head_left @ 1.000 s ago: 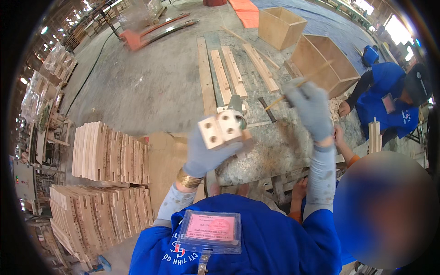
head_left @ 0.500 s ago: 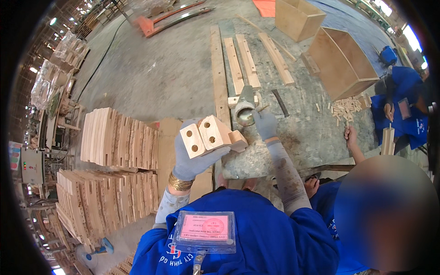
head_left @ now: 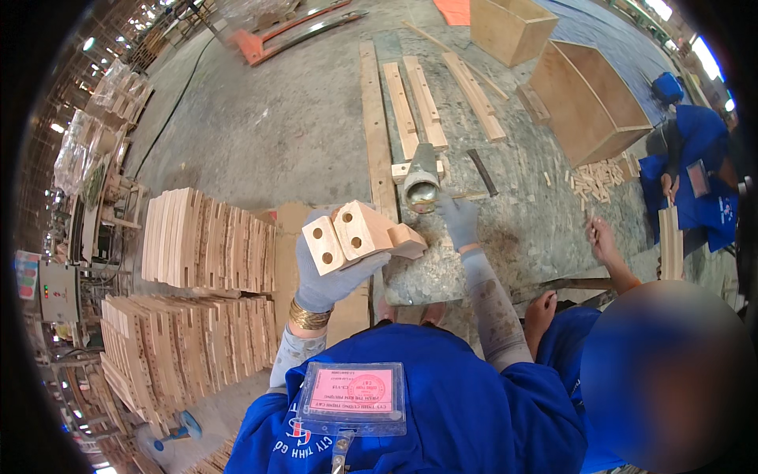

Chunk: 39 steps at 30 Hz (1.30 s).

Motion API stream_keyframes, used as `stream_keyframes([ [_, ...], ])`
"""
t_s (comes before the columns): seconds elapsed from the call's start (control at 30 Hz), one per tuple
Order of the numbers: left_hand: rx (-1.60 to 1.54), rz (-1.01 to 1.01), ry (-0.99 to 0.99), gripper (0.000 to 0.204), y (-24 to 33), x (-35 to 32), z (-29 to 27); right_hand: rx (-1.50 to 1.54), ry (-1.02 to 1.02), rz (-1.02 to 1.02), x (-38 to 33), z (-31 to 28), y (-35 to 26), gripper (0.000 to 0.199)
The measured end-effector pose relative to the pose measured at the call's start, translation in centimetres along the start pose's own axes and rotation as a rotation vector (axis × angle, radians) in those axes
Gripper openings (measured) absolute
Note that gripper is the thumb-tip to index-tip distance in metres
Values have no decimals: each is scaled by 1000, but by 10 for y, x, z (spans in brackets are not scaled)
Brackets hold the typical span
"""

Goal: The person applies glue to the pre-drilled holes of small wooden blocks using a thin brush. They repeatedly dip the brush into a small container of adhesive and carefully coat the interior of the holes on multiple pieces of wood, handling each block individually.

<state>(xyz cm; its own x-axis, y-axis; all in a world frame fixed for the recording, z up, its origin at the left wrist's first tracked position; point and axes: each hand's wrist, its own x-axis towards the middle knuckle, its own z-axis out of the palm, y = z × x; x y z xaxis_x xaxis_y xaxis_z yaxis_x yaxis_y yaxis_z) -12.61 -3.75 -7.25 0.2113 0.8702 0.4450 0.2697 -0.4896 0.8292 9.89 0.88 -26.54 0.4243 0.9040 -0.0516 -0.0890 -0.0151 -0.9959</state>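
My left hand (head_left: 316, 276), in a grey glove, is wrapped round wooden pieces (head_left: 367, 231) held above the table's near left edge. Two of their end faces point toward me, each with two round holes. Another wooden end juts out on their right. My gloved right hand (head_left: 459, 223) is beside the mouth of a tilted metal cup (head_left: 421, 189) with pale wet stuff inside. Its fingers are drawn together at the cup's rim; whatever they pinch is too small and blurred to name. Beyond the cup lies a dark flat bar (head_left: 482, 172).
Wooden rails (head_left: 426, 103) lie across the table (head_left: 505, 229). A dowel pile (head_left: 596, 183) sits before an open wooden box (head_left: 588, 103). Stacked wooden parts (head_left: 209, 241) stand at left. A co-worker's hand (head_left: 602, 237) is at right; another person (head_left: 699, 174) works beyond.
My right hand has drawn slightly down and toward me from the cup's mouth. The wooden pieces in my left hand have shifted a little left. The co-worker's hand has moved away from the dowels.
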Motion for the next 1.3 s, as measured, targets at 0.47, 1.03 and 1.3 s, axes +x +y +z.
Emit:
stream_keyframes([
  [0.47, 41, 11, -105, 58, 4, 21, 14, 350, -78, -253, -19, -5, -229, 22],
  [1.03, -84, -62, -211, 61, 9, 32, 26, -503, -405, -722, -75, 41, -333, 21],
  [1.3, -43, -45, -189, 54, 8, 31, 25, -745, -472, -1008, -72, 50, -335, 19],
])
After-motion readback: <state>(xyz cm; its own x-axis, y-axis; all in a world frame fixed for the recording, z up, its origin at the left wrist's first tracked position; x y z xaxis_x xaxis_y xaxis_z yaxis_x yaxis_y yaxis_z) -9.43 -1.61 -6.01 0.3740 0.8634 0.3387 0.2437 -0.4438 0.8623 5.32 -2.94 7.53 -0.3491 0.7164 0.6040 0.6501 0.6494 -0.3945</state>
